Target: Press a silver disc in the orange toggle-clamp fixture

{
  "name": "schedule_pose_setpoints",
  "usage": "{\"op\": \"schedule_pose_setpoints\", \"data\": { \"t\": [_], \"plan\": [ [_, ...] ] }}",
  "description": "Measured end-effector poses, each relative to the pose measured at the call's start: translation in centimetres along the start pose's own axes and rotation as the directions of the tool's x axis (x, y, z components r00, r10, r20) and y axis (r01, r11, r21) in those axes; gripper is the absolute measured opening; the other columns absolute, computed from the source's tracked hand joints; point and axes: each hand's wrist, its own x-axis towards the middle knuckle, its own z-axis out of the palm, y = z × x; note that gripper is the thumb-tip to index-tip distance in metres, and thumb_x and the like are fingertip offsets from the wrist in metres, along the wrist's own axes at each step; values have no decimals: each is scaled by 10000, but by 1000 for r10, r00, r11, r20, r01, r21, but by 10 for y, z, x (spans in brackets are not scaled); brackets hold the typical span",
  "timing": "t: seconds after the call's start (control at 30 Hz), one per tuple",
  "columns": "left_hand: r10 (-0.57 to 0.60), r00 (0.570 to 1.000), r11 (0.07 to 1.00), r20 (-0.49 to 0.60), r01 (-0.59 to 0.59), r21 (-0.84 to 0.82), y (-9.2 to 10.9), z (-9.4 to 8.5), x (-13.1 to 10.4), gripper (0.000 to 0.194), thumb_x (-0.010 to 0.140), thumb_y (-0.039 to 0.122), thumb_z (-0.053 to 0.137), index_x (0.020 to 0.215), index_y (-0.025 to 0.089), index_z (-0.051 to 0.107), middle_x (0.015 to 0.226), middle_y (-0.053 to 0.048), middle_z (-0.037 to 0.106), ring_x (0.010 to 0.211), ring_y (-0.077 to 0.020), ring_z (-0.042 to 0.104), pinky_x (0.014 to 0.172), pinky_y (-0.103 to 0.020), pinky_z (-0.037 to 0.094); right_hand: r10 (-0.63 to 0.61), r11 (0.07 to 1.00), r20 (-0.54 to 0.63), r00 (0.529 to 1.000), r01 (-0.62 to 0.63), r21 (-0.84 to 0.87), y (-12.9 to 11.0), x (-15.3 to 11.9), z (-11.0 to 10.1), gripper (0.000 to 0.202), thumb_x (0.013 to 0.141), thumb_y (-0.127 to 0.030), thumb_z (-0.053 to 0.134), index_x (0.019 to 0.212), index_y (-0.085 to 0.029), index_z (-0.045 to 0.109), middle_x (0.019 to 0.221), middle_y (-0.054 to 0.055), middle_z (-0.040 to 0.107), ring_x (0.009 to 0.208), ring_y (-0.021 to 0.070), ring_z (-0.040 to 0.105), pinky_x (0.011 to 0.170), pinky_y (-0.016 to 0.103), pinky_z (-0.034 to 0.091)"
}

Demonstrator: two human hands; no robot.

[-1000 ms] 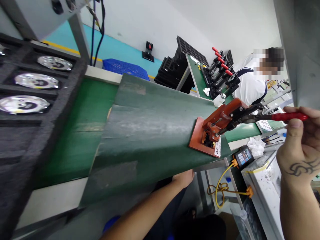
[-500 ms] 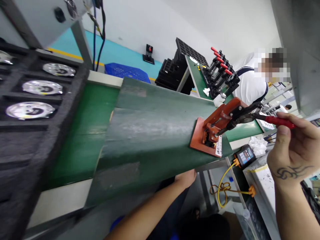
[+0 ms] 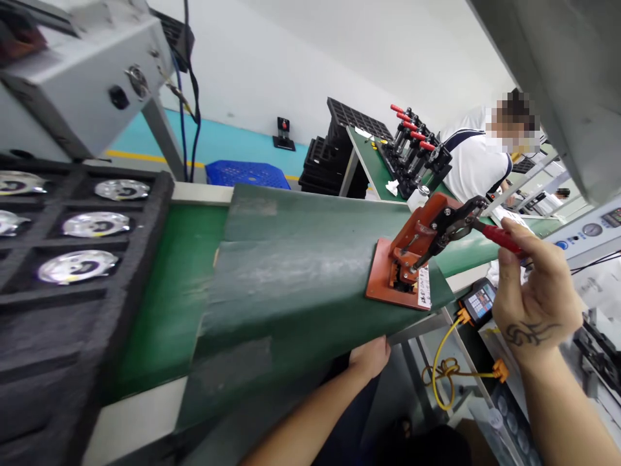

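Our right hand [image 3: 531, 294] grips the red lever handle [image 3: 502, 238] of the orange toggle-clamp fixture [image 3: 412, 259] at the green bench's [image 3: 291, 272] near edge; left hand [image 3: 371, 356] (grip indiscernible) below that edge.

**Around the bench: trays, crate, meter, a co-worker**

At nine o'clock lies a black foam tray [image 3: 145, 259] with shiny metal discs [image 3: 77, 266] in its pockets. Above it, at ten o'clock, hangs a grey box [image 3: 82, 71] with dark cables [image 3: 191, 97]. A blue crate [image 3: 247, 173] stands on the floor near twelve, beside stacked black trays [image 3: 330, 162]. At one o'clock a row of red-handled clamps [image 3: 412, 145] sits before a person in a white shirt [image 3: 473, 165]. At four o'clock are a small meter [image 3: 478, 302] and a yellow cable [image 3: 446, 369].
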Motion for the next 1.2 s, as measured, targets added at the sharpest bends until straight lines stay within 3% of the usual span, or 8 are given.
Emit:
{"op": "schedule_pose_setpoints", "data": {
  "t": [0.2,0.47,0.7,1.2],
  "plan": [
    [-4,999,1000,34,2,31,-2,0,-1,382,1045,287,426,1133,149,771,1178,-171,798,1139,-319,756,1044,-437,543,-35,982,4,999,35,-184,-7,1,-9,481,886,-109,776,1314,-326,754,1142,79,766,996,272,759,791,454,657],
    [-1,999,999,39,-1,48,-2,2,0,387,1047,296,428,1143,138,768,1181,-187,796,1157,-318,749,1061,-434,526,-35,981,72,997,48,-186,-14,-4,-8,521,873,-16,748,1329,-264,696,1097,60,825,889,217,771,756,369,644],
    [11,1000,999,22,-12,36,-4,6,1,399,1040,317,427,1135,142,772,1177,-185,797,1177,-326,740,1074,-439,518,-92,979,162,982,119,-164,-6,-26,-2,499,859,-5,761,1297,-222,663,1008,53,795,880,206,754,788,356,631],
    [10,1000,1000,16,-10,27,-5,7,1,393,1039,297,427,1128,132,772,1168,-191,793,1139,-339,749,1036,-461,535,-36,991,144,989,54,-121,-6,-36,4,562,868,-37,765,1371,-254,637,1054,58,804,890,205,761,765,350,642]
  ]
}}
